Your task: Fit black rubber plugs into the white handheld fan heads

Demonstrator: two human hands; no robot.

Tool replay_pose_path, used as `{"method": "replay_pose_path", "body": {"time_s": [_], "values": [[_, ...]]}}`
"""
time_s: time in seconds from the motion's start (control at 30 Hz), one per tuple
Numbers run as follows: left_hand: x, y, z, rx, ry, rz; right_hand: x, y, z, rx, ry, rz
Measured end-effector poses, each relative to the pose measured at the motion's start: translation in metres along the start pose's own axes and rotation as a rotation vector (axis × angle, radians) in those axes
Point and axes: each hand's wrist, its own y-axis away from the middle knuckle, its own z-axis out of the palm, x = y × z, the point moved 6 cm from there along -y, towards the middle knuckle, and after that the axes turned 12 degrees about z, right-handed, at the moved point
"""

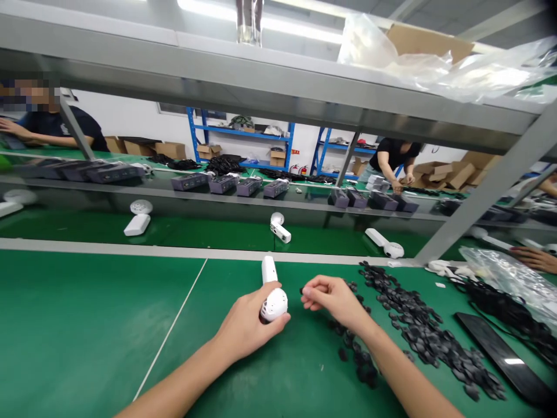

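My left hand is wrapped round the round head of a white handheld fan, whose handle points away from me over the green bench. To its right, my right hand pinches a small black piece between thumb and fingertips, a short way apart from the fan. The piece looks like the loose black pieces heaped beside and partly under my right forearm. Their exact kind is too small to make out.
Similar white fans lie on the green conveyor belt beyond the bench edge. A black phone and black cords lie at the right. A slanted metal post and an overhead shelf frame the space. Other people work beyond.
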Motion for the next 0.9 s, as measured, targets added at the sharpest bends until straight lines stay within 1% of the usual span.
{"method": "replay_pose_path", "body": {"time_s": [0.03, 0.1, 0.17, 0.23, 0.37, 0.63, 0.7, 0.77, 0.9], "values": [[-0.002, 0.0, 0.002, 0.023, 0.113, -0.012, -0.005, 0.005, 0.012, -0.061, -0.083, 0.002], [-0.002, 0.001, 0.007, 0.053, 0.296, 0.007, -0.014, 0.015, 0.033, -0.149, -0.191, -0.018], [-0.001, 0.001, 0.012, 0.075, 0.371, 0.057, -0.019, 0.021, 0.045, -0.164, -0.202, -0.047], [0.0, 0.002, 0.017, 0.084, 0.368, 0.093, -0.019, 0.023, 0.051, -0.13, -0.172, -0.052], [0.0, 0.003, 0.023, 0.067, 0.331, 0.114, -0.015, 0.023, 0.05, -0.052, -0.078, -0.037], [0.002, 0.0, 0.026, 0.028, 0.295, 0.131, -0.005, 0.018, 0.043, -0.011, 0.049, 0.039], [0.004, -0.001, 0.026, 0.023, 0.28, 0.129, -0.003, 0.017, 0.043, -0.024, 0.062, 0.049], [0.005, -0.002, 0.026, 0.015, 0.267, 0.123, -0.003, 0.016, 0.043, -0.031, 0.111, 0.022], [-0.001, -0.005, 0.024, 0.027, 0.337, 0.075, -0.016, 0.017, 0.046, 0.027, 0.28, -0.142]]}}
